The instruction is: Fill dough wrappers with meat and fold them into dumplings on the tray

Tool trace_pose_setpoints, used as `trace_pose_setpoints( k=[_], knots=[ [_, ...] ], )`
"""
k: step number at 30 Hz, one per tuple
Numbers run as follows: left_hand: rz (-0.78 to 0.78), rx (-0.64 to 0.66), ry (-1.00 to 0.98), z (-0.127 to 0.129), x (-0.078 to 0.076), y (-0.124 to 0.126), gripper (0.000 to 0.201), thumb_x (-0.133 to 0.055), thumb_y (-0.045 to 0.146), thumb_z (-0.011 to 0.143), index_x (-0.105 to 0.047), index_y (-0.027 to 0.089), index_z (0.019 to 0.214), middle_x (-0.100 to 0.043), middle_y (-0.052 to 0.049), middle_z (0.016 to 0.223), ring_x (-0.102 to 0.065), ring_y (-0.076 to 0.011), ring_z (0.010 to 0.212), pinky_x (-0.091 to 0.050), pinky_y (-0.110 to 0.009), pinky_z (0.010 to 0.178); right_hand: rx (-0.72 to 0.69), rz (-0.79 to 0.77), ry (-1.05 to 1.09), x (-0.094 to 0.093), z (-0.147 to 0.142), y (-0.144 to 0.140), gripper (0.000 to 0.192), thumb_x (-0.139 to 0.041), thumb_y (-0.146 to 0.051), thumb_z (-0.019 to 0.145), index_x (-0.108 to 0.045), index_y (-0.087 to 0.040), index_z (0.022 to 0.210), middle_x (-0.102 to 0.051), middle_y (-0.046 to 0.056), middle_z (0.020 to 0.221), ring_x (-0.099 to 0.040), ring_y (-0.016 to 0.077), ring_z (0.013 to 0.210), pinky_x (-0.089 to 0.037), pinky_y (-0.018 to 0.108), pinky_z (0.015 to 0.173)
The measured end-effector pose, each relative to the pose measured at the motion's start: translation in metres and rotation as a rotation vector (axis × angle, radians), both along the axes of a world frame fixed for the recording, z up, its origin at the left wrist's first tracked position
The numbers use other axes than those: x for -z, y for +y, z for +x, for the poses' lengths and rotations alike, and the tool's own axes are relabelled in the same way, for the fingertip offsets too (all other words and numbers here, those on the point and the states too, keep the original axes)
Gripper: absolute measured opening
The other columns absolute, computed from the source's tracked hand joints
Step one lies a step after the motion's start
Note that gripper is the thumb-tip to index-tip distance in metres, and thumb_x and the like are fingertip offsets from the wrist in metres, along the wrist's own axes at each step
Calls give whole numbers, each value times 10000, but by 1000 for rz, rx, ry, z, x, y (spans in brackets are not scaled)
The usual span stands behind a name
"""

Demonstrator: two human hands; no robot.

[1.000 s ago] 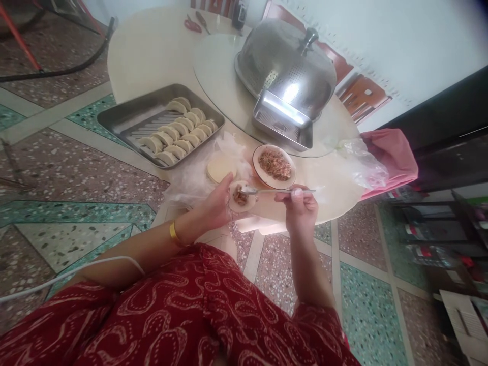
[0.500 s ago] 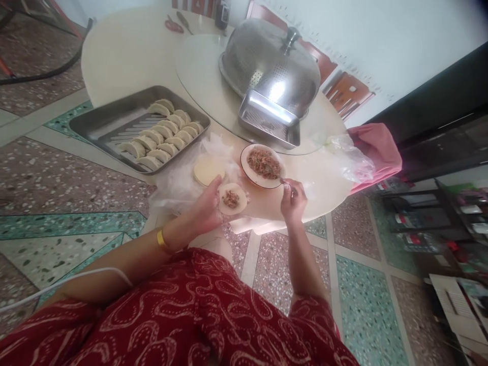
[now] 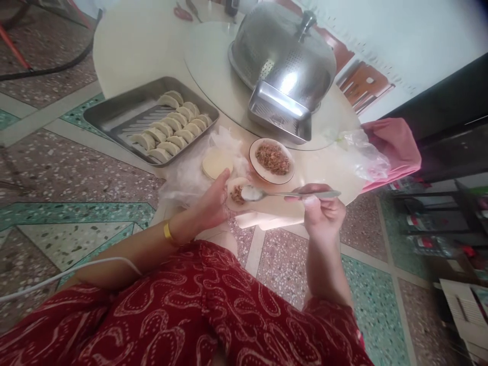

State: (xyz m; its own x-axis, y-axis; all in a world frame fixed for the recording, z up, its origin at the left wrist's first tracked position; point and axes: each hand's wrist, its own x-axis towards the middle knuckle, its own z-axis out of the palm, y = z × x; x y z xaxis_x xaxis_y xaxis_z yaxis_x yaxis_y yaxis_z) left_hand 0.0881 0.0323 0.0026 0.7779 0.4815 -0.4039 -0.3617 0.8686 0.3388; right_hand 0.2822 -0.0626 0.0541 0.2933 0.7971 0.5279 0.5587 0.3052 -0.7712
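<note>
My left hand (image 3: 214, 203) holds a round dumpling wrapper (image 3: 232, 203) with a small heap of meat filling on it. In my right hand (image 3: 324, 211) is a metal spoon (image 3: 282, 193), gripped by its handle. The spoon's bowl is over the wrapper and hides part of the filling. Beyond the hands stands a white bowl (image 3: 261, 174) with a dark rim, holding more filling (image 3: 272, 158). A stack of pale wrappers (image 3: 216, 163) lies on a plastic bag (image 3: 179, 175) just past my left hand.
At the left, a metal tray (image 3: 114, 134) carries rows of folded dumplings (image 3: 173, 122). A perforated metal dome cover (image 3: 282, 46) and a smaller metal tray (image 3: 280, 122) rest on the glass turntable (image 3: 208, 56). Pink cloth (image 3: 398, 147) and clear plastic (image 3: 366, 155) are at the right edge.
My right hand has brought the spoon from the filling bowl over to the wrapper. My left hand still holds the wrapper. The whole view has shifted slightly.
</note>
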Motion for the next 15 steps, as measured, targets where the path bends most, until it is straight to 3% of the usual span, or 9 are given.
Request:
trace_pose_setpoints(
  k=[5, 10, 15],
  knots=[
    [44, 42, -147, -1, 9, -4, 578, -316, 568, 978, -667, 129, 1110, -744, -119, 941, -695, -270, 966, -498, -458, 944, -184, -73, -30, -25, -14, 24, 216, -670, -380, 857, -626, -248, 692, -716, -38, 756, -685, 107, 630, -558, 272, 601],
    [60, 27, -186, -5, 13, -5, 569, -333, 557, 980, -662, 117, 1126, -748, -120, 934, -698, -246, 953, -476, -434, 977, -193, -136, -50, -32, -26, 45, 373, -669, -456, 835, -529, -220, 581, -705, -38, 735, -657, 87, 560, -530, 253, 527],
    [18, 9, -186, -11, 15, -3, 540, -357, 539, 978, -648, 110, 1131, -737, -144, 1024, -689, -267, 988, -474, -478, 987, -212, -160, -198, -35, -28, 41, 318, -631, -430, 873, -587, -225, 634, -710, -18, 777, -681, 105, 666, -541, 253, 558]
  ],
)
